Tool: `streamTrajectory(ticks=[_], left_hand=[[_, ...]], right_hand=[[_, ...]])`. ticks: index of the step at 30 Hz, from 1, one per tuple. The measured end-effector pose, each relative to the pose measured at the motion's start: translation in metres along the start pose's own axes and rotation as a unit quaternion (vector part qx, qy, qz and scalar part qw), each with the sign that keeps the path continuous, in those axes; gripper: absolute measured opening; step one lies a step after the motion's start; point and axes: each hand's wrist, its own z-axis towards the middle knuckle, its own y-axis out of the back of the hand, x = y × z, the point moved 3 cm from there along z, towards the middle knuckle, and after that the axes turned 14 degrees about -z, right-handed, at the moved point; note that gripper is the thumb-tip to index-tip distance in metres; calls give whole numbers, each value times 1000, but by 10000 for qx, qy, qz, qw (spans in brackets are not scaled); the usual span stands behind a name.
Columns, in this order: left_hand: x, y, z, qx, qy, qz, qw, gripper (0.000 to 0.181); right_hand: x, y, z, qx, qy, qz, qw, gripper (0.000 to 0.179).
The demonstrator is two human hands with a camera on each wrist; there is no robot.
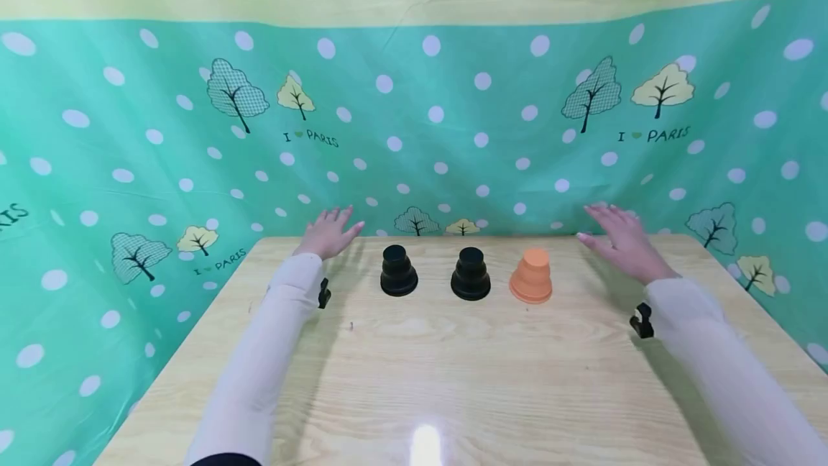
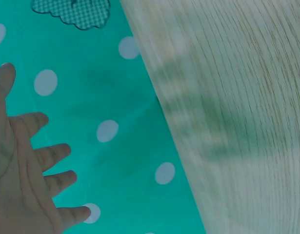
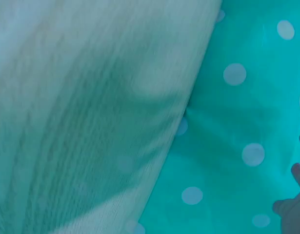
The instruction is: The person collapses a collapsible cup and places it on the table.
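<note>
Two black stepped cups, narrower toward the top, stand on the table: the left black cup (image 1: 398, 272) and the middle black cup (image 1: 471, 275). To their right is an orange cup (image 1: 532, 277) of the same stepped shape. My left hand (image 1: 326, 234) is held over the back left of the table, fingers spread, apart from the left black cup. Over the back right, my right hand (image 1: 624, 239) has its fingers extended and is apart from the orange cup. Neither hand holds anything. In the left wrist view the left palm (image 2: 23, 170) shows with its fingers straight.
The cups are in a row near the back edge of the light wooden table (image 1: 453, 372). A green dotted curtain (image 1: 362, 128) hangs right behind that edge and along the left side. Black wrist mounts (image 1: 642, 321) sit at both cuffs.
</note>
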Motion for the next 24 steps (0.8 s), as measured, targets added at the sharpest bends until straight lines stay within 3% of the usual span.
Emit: streamTrajectory(ticks=[4,12,19,24], left_hand=[[-3,-1,-6,-13,-178,-149,9997,73],[-20,-5,-22,-190,-681,-462,9964,73],[-29,-10,-39,-406,-1003,-1048,9886,68],[-37,-16,-49,-377,-1167,-1513,9809,64]], right_hand=[[5,-6,-3,-47,92,303,9995,69],[14,-15,-8,201,-149,887,9957,79],[29,-20,-14,403,-221,1259,9910,83],[38,-22,-16,417,-338,1492,9874,83]])
